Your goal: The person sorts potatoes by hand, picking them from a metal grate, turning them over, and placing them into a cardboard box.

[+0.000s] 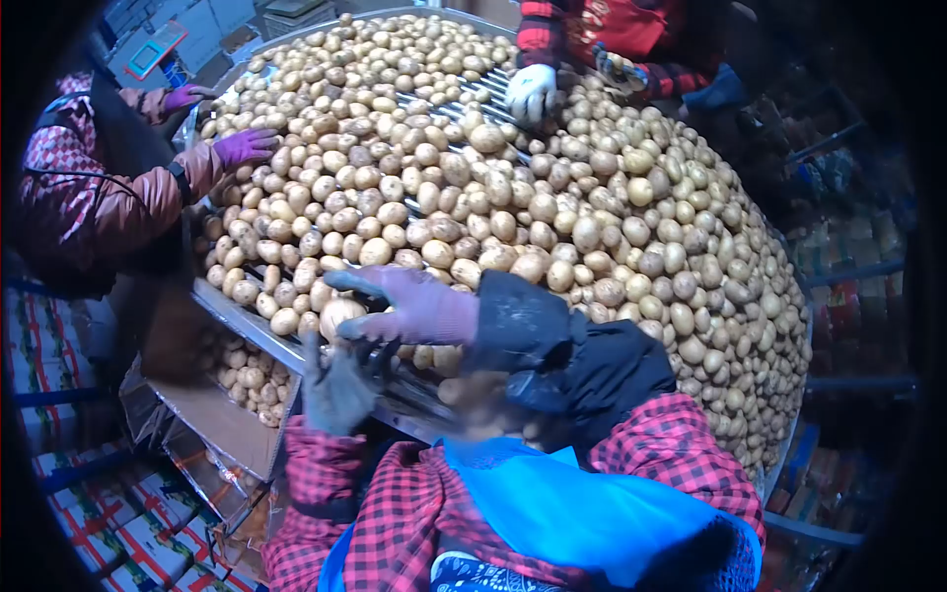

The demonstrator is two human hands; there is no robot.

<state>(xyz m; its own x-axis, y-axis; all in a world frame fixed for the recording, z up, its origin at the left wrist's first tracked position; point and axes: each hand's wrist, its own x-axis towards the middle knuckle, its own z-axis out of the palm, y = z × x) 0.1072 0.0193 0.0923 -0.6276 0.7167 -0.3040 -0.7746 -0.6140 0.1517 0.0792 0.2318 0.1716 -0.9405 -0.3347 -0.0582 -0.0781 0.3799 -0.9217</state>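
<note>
My right hand (pixel 419 304), in a purple glove with grey fingertips, reaches in from the right over the near edge of the sorting table. Its fingers curve around a large pale potato (pixel 338 315). Just below, at the metal rim, my left hand (pixel 337 391) wears a dark grey glove. Its fingers point upward and apart, with no potato visible in them. A deep layer of potatoes (pixel 552 207) covers most of the slatted table.
A cardboard box (pixel 222 414) holding potatoes stands below the near-left rim (pixel 247 326). Across the table a co-worker's white-gloved hand (pixel 532 93) touches the metal rollers (pixel 473 94). At left, another co-worker's purple-gloved hand (pixel 245 147) rests on potatoes. Printed cartons (pixel 153 533) are stacked lower left.
</note>
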